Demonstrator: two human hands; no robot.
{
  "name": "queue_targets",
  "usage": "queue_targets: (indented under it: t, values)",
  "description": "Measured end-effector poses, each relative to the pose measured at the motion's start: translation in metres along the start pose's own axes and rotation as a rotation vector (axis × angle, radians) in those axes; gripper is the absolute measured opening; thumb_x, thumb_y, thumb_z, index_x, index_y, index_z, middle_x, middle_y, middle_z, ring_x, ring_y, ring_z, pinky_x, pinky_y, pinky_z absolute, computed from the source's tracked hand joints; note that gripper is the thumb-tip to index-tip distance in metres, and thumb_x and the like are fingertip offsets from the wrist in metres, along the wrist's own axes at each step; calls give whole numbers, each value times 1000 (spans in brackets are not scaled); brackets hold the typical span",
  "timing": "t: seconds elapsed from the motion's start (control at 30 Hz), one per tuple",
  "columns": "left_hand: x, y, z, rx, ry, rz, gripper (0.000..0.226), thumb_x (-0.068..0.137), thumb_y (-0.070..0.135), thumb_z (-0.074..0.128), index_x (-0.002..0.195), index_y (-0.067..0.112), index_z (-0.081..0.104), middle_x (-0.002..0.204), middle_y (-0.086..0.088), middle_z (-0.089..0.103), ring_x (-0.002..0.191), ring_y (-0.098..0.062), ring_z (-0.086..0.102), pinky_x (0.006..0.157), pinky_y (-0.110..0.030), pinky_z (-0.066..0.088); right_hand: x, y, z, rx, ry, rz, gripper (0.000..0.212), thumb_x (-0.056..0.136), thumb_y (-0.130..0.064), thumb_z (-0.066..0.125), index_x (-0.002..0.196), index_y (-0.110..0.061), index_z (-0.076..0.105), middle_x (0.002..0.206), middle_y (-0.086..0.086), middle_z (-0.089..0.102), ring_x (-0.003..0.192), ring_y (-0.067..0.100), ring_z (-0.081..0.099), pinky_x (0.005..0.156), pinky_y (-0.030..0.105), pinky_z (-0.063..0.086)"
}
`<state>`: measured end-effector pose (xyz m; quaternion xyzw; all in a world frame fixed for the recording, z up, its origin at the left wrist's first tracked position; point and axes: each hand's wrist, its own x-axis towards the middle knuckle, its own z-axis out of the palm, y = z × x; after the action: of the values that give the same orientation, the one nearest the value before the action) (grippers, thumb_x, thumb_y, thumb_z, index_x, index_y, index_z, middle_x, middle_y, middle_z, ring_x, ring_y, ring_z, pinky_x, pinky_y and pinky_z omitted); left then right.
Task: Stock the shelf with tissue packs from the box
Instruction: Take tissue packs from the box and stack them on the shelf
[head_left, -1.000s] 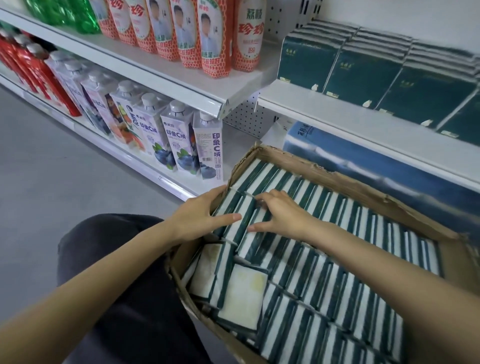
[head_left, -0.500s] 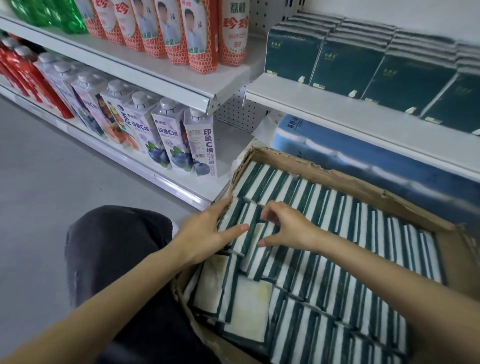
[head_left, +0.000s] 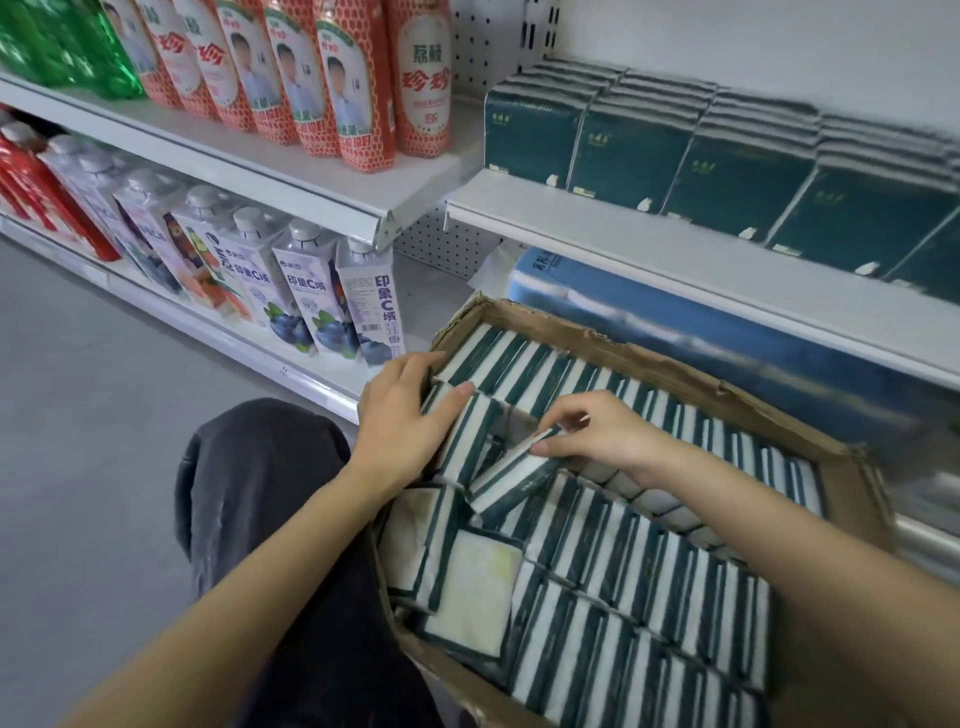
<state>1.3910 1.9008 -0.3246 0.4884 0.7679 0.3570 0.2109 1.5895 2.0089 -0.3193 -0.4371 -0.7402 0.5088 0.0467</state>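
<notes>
An open cardboard box (head_left: 670, 364) holds rows of green-and-white tissue packs standing on edge. My left hand (head_left: 402, 423) lies flat against a group of packs (head_left: 467, 441) at the box's left side, thumb over their top. My right hand (head_left: 597, 436) pinches one tissue pack (head_left: 511, 475), tilted and lifted partly out of its row, leaving a gap behind it. Dark green tissue packs (head_left: 628, 145) stand in a row on the white shelf (head_left: 675, 260) above the box.
Blue tissue bundles (head_left: 649, 312) lie under that shelf behind the box. To the left, juice cartons (head_left: 311, 301) stand on the low shelf and tall red bottles (head_left: 358, 88) on the upper one. My dark-trousered knee (head_left: 260, 467) is beside the box, over grey floor.
My right hand has pulled one pack up and tilted it out of the row, opening a gap. My left hand has slid up against the neighbouring packs.
</notes>
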Motion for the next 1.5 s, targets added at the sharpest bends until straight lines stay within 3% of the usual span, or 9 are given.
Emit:
queue_targets:
  t: [0.17,0.3,0.5,0.7,0.8,0.97,1.13,1.27,1.5]
  values:
    - [-18,6,0,-237,-12,117,53,85,62,44,126,31,56,122,11,55,117,-2,50,106,-32,39,-22,-10,-40,393,113,148,19,78,-9,76,96,-4,70,97,12,62,83,19,62,61,19,53]
    - [-18,29,12,-253,-87,256,51,88,57,39,129,32,55,132,12,53,124,4,46,108,-27,37,-38,-15,-70,720,274,149,14,78,-6,73,91,-4,68,92,7,67,85,16,64,61,21,57]
    - [-6,94,44,-286,-207,397,61,89,61,34,145,37,35,146,21,39,135,11,29,108,-7,20,-66,-9,-108,855,460,89,22,75,-14,77,94,-8,69,105,10,66,95,17,62,62,20,54]
    - [1,166,84,-456,-307,337,43,87,68,35,129,59,33,133,41,34,131,16,30,112,-15,22,-114,14,-156,574,653,-88,39,74,-23,80,109,-21,63,107,-2,64,95,17,65,76,26,55]
    - [4,205,109,-568,-360,325,61,82,79,32,137,52,36,140,32,39,134,5,35,117,-34,25,-136,28,-185,295,801,-139,44,70,-23,83,108,-26,60,104,-2,63,84,17,64,70,23,54]
    - [9,267,155,-607,-442,396,67,77,82,32,134,48,43,140,21,46,131,2,40,116,-39,30,-178,60,-244,-140,997,-212,33,71,-32,82,86,-43,55,94,-3,63,78,18,57,70,26,47]
    - [16,322,185,-341,-458,577,50,97,58,30,140,34,41,141,14,41,130,1,35,109,-14,23,-231,98,-309,-283,1070,-72,30,67,-43,80,83,-47,54,88,-9,63,74,13,59,65,19,45]
    - [50,356,195,-38,-327,775,67,90,62,23,142,23,41,141,1,44,131,-17,41,112,-42,28,-249,141,-351,-299,1150,24,29,66,-43,82,84,-41,59,89,-2,64,75,19,60,70,41,51]
    - [99,382,208,396,-236,892,63,97,56,28,149,20,30,153,-4,34,139,-25,33,116,-43,21,-223,174,-367,-249,1156,98,30,76,-26,80,99,-25,60,89,-5,56,71,6,51,59,11,38]
